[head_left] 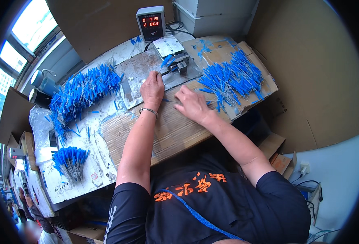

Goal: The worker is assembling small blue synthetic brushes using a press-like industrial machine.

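My left hand [152, 87] is closed in a pinch beside the small metal bench machine [172, 51]. From its fingertips a thin wire piece with a blue plastic end [166, 62] points up toward the machine's block. To the right, my right hand [191, 103] hovers low over the cardboard, its thumb and fingers bent and apart. A single blue-tipped wire [169, 101] reaches into the gap between them; no firm grip on it shows. Close to this hand on the right lies a loose pile of blue-ended wire pieces [234, 79].
A counter box with a red lit display [151, 23] stands behind the machine. Along the left runs a long heap of blue-ended pieces [84, 89], with a smaller bundle [71, 162] nearer me. Cardboard sheets [309, 77] wall the right side. Another person sits far left.
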Motion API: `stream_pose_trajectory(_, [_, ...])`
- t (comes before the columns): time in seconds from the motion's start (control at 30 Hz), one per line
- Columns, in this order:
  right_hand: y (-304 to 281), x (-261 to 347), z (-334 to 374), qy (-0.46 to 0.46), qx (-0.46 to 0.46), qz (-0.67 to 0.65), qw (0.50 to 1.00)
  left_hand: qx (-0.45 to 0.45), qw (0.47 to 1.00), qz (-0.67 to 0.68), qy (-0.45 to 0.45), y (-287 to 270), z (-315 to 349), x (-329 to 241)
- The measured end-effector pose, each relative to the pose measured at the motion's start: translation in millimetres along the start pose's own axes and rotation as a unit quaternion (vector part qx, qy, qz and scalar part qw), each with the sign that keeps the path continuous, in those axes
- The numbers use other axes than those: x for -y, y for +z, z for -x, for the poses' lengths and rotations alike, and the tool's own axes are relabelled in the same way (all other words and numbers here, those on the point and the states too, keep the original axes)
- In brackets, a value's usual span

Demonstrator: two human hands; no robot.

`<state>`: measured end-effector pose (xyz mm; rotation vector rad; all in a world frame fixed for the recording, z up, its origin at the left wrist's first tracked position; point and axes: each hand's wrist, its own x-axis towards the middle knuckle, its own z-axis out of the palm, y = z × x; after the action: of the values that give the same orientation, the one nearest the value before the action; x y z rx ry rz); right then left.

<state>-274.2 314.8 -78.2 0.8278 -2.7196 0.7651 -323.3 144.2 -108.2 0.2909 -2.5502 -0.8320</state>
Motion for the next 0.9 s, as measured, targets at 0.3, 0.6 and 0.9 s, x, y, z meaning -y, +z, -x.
stream_pose_trajectory(0.3, [10, -10, 9, 0.025, -0.048, 0.014, 0.998, -0.002, 0.999, -0.027, 0.03, 1, 2, -3])
stream_pose_trajectory(0.6, [12, -47, -20, 0.203, -0.042, -0.07, 0.976, 0.006, 0.996, -0.054, 0.068, 0, 3, -3])
stream_pose_trajectory(0.9, [27, -53, -40, 0.203, -0.082, -0.121, 0.968, -0.008, 1.0, 0.017, -0.008, 2, -1, 4])
